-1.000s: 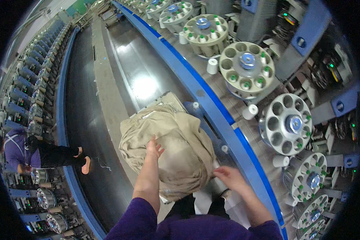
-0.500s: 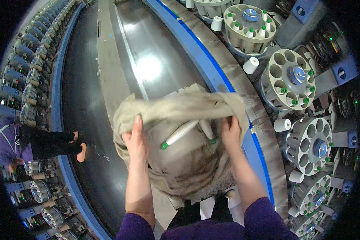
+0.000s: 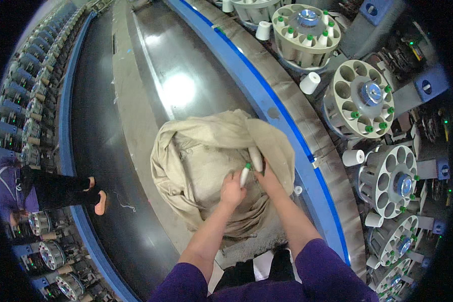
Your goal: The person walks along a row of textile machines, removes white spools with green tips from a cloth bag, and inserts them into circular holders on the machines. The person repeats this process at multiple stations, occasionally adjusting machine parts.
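Note:
A beige cloth sack (image 3: 166,173) stands before me with its rim folded down and its mouth wide. My left hand (image 3: 232,190) is inside the mouth, closed on a slim white yarn bobbin with a green tip (image 3: 244,176) that points up and away. Just right of it, my right hand (image 3: 269,182) reaches in beside the right fold and is closed on a second white yarn bobbin (image 3: 255,158). The fingertips of that hand are partly hidden. Pale cloth (image 3: 209,171) lines the sack's inside left of my hands.
At right, round bobbin magazines (image 3: 360,100) hold several green-tipped bobbins, with white cones (image 3: 310,83) beside them. A blue machine rail (image 3: 282,116) passes close to the sack. Across the dark aisle floor (image 3: 103,151), a person in purple (image 3: 17,189) stands by the left machine row.
Both hands have let go of the sack's rim and moved inward together, taking hold of the bobbins that lay loose inside. The cloth rim has sunk and settled.

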`<move>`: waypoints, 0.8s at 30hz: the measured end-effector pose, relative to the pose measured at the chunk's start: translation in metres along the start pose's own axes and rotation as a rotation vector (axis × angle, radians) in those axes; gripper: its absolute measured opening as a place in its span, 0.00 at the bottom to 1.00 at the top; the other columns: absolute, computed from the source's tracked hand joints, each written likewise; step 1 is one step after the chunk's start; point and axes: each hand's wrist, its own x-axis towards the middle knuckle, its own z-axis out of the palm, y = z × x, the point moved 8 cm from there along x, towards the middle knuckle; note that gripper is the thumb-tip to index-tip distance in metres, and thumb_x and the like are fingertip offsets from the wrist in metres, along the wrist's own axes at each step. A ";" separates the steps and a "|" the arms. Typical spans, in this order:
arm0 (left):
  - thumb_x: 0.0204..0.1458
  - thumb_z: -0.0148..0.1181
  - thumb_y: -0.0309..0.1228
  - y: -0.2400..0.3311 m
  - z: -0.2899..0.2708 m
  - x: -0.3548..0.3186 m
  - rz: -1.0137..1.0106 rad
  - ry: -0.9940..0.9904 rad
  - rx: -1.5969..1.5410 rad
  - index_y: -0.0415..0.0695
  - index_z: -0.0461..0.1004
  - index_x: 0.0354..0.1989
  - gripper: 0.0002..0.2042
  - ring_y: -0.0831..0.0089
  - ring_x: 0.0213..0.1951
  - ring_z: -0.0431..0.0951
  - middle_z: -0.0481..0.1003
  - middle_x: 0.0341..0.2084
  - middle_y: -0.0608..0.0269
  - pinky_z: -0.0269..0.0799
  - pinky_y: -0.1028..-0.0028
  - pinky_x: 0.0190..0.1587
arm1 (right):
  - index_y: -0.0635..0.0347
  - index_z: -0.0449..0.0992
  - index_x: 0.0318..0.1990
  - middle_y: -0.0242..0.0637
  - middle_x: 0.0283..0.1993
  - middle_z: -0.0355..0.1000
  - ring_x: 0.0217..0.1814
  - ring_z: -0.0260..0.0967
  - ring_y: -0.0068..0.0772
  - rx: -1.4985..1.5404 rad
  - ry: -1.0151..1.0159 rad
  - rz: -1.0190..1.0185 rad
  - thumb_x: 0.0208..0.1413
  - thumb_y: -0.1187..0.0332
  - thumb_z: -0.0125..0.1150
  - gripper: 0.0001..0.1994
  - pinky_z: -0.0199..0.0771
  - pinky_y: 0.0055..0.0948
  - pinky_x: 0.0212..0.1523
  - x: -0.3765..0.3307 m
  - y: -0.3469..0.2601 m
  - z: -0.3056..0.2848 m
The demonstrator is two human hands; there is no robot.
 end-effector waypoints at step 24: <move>0.57 0.47 0.47 0.368 -0.150 -0.006 -0.099 -0.557 -1.750 0.46 0.65 0.44 0.18 0.59 0.44 0.71 0.69 0.40 0.56 0.71 0.54 0.42 | 0.54 0.68 0.37 0.23 0.20 0.60 0.18 0.56 0.15 0.917 0.775 0.101 0.54 0.60 0.58 0.10 0.56 0.17 0.16 -0.294 0.046 -0.401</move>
